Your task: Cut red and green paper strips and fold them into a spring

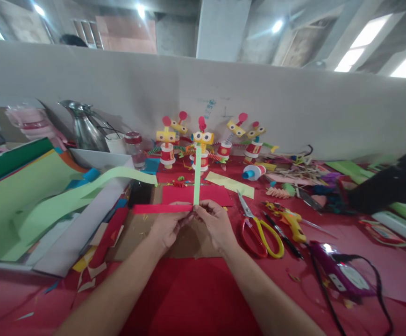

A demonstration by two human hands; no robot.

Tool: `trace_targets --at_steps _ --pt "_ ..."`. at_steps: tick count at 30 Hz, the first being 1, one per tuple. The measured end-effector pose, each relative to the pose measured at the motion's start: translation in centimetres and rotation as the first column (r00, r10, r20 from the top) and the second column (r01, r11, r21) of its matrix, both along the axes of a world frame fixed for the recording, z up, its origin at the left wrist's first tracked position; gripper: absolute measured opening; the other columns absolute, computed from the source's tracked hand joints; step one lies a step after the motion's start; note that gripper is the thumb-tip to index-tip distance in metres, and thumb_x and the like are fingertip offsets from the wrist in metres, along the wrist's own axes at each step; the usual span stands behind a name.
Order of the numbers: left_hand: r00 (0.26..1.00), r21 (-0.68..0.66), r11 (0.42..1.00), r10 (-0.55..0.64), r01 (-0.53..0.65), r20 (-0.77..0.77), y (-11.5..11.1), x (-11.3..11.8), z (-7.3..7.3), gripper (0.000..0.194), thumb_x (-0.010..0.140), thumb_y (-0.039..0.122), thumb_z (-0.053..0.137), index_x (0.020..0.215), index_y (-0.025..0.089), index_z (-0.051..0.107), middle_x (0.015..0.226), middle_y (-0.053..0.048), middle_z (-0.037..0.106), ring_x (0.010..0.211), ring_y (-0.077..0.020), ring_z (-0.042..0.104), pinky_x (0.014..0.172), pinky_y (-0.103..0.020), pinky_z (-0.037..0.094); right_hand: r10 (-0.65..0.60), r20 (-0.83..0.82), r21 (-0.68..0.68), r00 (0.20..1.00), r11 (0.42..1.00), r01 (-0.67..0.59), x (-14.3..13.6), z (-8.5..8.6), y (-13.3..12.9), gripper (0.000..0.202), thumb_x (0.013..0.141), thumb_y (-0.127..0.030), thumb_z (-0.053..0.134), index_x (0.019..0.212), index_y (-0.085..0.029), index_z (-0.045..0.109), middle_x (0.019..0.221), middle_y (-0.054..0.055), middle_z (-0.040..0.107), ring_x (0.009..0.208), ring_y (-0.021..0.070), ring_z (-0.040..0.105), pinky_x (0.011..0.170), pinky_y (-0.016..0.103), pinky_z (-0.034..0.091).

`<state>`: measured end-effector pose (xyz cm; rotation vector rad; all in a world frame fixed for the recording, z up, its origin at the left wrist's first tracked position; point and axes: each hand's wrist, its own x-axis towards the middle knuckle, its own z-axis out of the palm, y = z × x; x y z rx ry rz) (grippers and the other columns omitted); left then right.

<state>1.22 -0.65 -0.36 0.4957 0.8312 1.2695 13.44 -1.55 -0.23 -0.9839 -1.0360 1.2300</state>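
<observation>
A red paper strip points left and a light green paper strip stands upright; their ends meet at a right angle between my fingertips. My left hand is closed on the red strip near that joint. With thumb and fingers pinched, my right hand grips the bottom end of the green strip. Both hands are over a brown board. Behind them lies a sheet of red paper.
Scissors, a pen and a yellow glue gun lie to the right, near a purple device with a cord. A box of coloured paper is left. Paper-cup figures stand behind.
</observation>
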Motion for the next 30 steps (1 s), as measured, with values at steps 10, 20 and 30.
trace_targets --at_steps 10,20,30 --pt "0.998 0.028 0.998 -0.058 0.058 -0.012 0.0 -0.3 -0.1 0.020 0.054 0.006 0.078 0.068 0.012 0.066 0.069 -0.002 0.068 0.065 -0.0107 0.064 0.068 -0.021 0.053 -0.017 0.013 -0.009 1.000 1.000 0.018 -0.2 0.0 0.0 0.019 0.066 -0.034 0.071 0.072 -0.018 0.064 0.064 -0.002 0.061 0.058 0.0110 0.052 0.057 0.023 0.042" --pt "0.992 0.115 0.992 -0.037 0.051 -0.122 -0.2 -0.1 -0.1 0.030 0.050 0.020 0.084 0.071 0.011 0.065 0.065 -0.001 0.065 0.059 -0.0093 0.061 0.062 -0.021 0.049 -0.056 -0.024 -0.034 0.998 0.998 0.056 -0.1 -1.1 0.3 0.021 0.058 -0.032 0.077 0.069 -0.018 0.066 0.062 -0.001 0.063 0.054 0.0105 0.053 0.054 0.024 0.043" --pt "0.999 0.046 0.998 -0.043 0.044 -0.021 0.3 -0.3 -0.1 0.027 0.049 0.011 0.083 0.069 0.012 0.064 0.063 0.000 0.065 0.058 -0.0081 0.061 0.062 -0.019 0.050 0.003 -0.060 -0.028 0.998 1.000 -0.005 -0.2 0.1 -0.2 0.020 0.063 -0.032 0.075 0.077 -0.018 0.072 0.068 0.002 0.067 0.061 0.0130 0.057 0.059 0.026 0.046"
